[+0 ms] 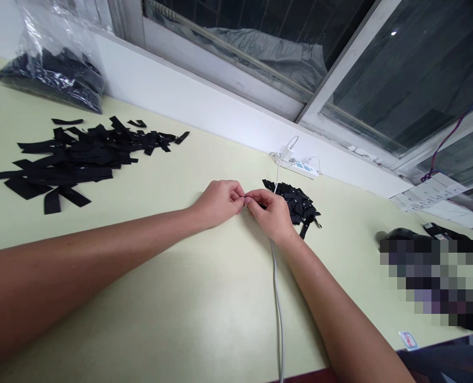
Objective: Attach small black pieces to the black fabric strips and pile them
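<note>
Over the pale table, my left hand [220,202] and my right hand [271,211] meet with fingertips almost touching, both closed in a pinch. A bit of black strip [262,206] shows between the fingers of my right hand, most of it hidden. Something thin and dark reaches from it to the left fingertips; it is too small to make out fully. Just beyond my right hand lies a heap of short black strips [298,202] with small shiny spots. To the left, a looser pile of longer black fabric strips [81,151] spreads over the table.
A clear plastic bag [55,74] of black pieces stands at the back left. A white cable [276,298] runs under my right wrist to a power strip [299,167] by the wall. Dark, partly blurred items [431,276] and a small card [408,340] lie at the right.
</note>
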The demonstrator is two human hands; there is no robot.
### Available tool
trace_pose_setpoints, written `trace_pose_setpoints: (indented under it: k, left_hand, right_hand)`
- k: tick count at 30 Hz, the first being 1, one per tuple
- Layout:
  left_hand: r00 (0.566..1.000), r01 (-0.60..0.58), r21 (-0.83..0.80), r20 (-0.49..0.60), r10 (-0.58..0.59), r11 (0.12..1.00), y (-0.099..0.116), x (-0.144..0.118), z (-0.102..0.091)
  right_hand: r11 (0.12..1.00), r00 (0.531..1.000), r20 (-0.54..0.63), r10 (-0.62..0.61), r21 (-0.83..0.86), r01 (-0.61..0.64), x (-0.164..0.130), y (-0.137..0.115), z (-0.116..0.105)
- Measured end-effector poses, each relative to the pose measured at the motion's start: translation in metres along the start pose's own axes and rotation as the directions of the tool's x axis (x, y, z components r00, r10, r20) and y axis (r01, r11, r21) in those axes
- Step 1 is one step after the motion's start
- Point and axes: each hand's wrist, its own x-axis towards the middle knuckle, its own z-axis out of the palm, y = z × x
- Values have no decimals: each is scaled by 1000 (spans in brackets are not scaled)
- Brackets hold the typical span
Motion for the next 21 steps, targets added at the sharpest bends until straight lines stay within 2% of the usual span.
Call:
trace_pose_setpoints:
  k: [5, 10, 16, 21]
  left_hand:
    - [1000, -2, -5, 10, 2, 1000, 3, -1, -1]
    - [999, -15, -57, 32, 16, 998, 4, -2, -1]
    - [999, 0, -214, 46, 10, 977, 2, -2, -1]
    - [998, -2, -246, 61, 17, 969, 3, -2, -1]
  right_hand:
    - [999, 1000, 6, 27, 46, -28, 2, 4, 0]
    - [1000, 999, -54, 9, -17, -10, 4, 8, -1]
    - [997, 989, -145, 5, -74, -16, 4, 8, -3]
    - [994, 989, -145, 4, -111, -20, 3, 4, -1]
